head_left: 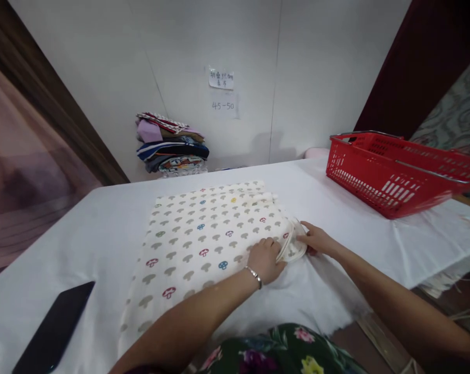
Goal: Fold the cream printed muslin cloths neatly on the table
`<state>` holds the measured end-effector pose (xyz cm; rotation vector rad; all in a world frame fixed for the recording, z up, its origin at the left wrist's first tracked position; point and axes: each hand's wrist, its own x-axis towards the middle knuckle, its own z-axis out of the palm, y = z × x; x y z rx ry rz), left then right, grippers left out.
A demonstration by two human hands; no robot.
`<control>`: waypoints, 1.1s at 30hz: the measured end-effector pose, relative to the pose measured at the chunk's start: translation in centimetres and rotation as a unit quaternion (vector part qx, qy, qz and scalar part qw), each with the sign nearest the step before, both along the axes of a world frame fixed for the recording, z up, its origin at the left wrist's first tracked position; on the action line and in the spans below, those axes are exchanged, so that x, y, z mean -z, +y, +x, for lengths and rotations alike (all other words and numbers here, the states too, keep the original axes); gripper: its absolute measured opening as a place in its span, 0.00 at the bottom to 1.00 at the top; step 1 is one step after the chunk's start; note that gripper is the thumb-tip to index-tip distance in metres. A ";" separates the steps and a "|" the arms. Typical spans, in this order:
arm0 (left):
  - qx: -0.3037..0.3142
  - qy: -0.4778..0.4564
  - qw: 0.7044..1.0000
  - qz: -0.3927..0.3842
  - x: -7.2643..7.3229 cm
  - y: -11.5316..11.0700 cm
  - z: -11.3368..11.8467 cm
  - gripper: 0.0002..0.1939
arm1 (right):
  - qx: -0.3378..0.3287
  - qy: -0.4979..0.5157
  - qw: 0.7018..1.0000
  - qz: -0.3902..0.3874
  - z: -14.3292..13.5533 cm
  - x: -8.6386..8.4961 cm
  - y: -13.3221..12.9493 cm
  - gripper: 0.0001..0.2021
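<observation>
A cream cloth (198, 239) printed with grey, red, blue and yellow mushrooms lies spread over the white-covered table. Its right end is bunched and folded over, showing a pale bound edge. My left hand (265, 258), with a silver bracelet at the wrist, rests on the cloth near that fold; its fingers are curled and closed on the edge. At the rounded right corner, my right hand (316, 239) pinches the cloth between thumb and fingers. Part of the fingertips of both hands is hidden by the fabric or by the hands themselves.
A red plastic basket (378, 176) stands on the right side of the table (102, 223). Folded fabrics (174, 145) are stacked at the back by the wall. A black phone (57, 327) lies at the front left. Paper notes (221, 79) hang on the wall.
</observation>
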<state>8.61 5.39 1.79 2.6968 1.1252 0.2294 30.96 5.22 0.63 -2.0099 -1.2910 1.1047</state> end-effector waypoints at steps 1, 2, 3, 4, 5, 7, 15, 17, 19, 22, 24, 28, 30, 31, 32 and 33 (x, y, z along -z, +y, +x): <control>-0.009 0.011 1.000 -0.001 0.0 0.4 0.9 0.15 | -0.011 0.020 1.000 0.010 -0.2 -0.3 -0.2 0.35; -0.016 0.021 1.000 -0.005 0.0 0.7 1.5 0.13 | -0.016 0.050 0.998 0.018 -0.3 -0.6 -0.5 0.34; -0.021 0.026 0.999 -0.010 -0.2 0.9 1.9 0.11 | -0.013 0.087 0.996 0.025 -0.3 -1.0 -0.9 0.33; -0.024 0.025 0.999 -0.015 -0.5 0.9 2.1 0.10 | -0.005 0.130 0.991 0.032 -0.2 -1.4 -1.4 0.33; -0.024 0.018 0.999 -0.016 -0.9 0.8 2.2 0.10 | 0.004 0.170 0.985 0.038 0.1 -1.7 -1.9 0.33; -0.007 -0.011 1.000 0.004 -1.8 0.1 2.2 0.10 | 0.013 0.223 0.974 0.037 0.6 -2.0 -3.3 0.34; 0.103 -0.006 0.994 0.048 0.6 -1.8 3.8 0.09 | 0.005 -0.045 0.993 0.107 2.2 -0.2 -4.3 0.27; 0.110 -0.016 0.993 0.051 1.6 -1.8 4.0 0.09 | -0.001 -0.019 0.993 0.114 1.8 -0.5 -2.7 0.22; 0.113 -0.038 0.991 0.053 1.8 -1.9 4.0 0.08 | -0.017 0.034 0.995 0.089 1.1 -0.9 -0.6 0.20; 0.117 -0.076 0.989 0.054 1.4 -2.2 3.6 0.08 | -0.013 0.047 0.996 0.074 -0.1 -1.3 3.4 0.19; 0.121 -0.094 0.987 0.056 1.1 -2.3 3.4 0.07 | -0.006 0.047 0.997 0.062 -0.7 -1.4 6.0 0.22; 0.127 -0.108 0.985 0.048 1.6 -2.3 3.3 0.05 | -0.015 0.090 0.995 0.038 -2.0 -1.2 10.4 0.27; 0.135 -0.115 0.983 0.038 2.1 -2.0 3.3 0.04 | -0.017 0.117 0.993 0.030 -2.7 -1.0 11.9 0.30; 0.141 -0.118 0.982 0.032 2.4 -1.8 3.3 0.04 | -0.015 0.127 0.991 0.028 -3.0 -1.0 12.6 0.32; 0.147 -0.120 0.982 0.027 2.5 -1.6 3.4 0.04 | -0.013 0.134 0.990 0.028 -3.3 -1.0 13.3 0.33; 0.151 -0.119 0.981 0.021 2.6 -1.4 3.4 0.04 | -0.011 0.139 0.990 0.029 -3.5 -1.0 13.8 0.35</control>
